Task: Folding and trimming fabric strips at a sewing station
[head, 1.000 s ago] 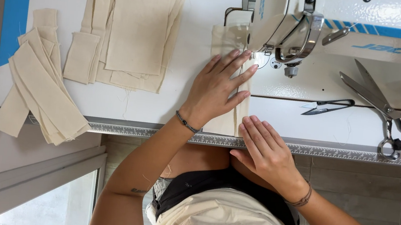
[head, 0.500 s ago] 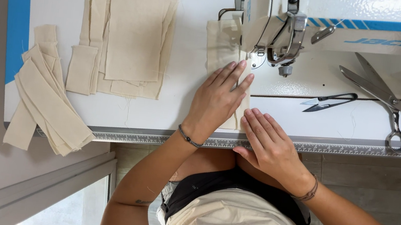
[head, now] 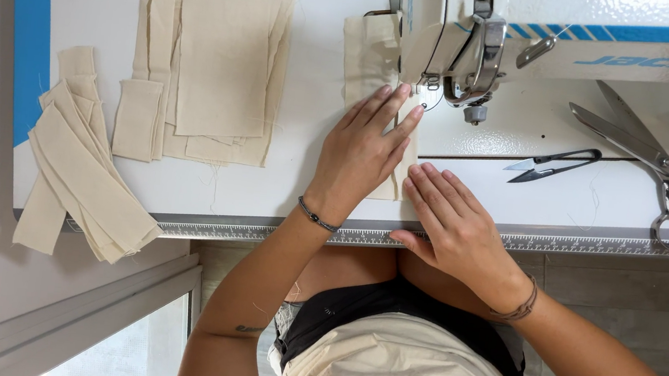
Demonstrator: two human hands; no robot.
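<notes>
The left hand (head: pixel 363 153) lies flat, fingers spread and gripping nothing, on a cream cloth strip (head: pixel 371 53) that runs from the table's near edge up under the sewing machine (head: pixel 553 36). The right hand (head: pixel 456 227) rests open at that near edge, fingertips pressing the strip's lower end (no pinch visible). Toward the table's left edge lie stacked cloth pieces (head: pixel 223 58) and a fan of strips (head: pixel 85 168). Snips (head: pixel 551 164) and large scissors (head: pixel 656 162) sit at the right.
</notes>
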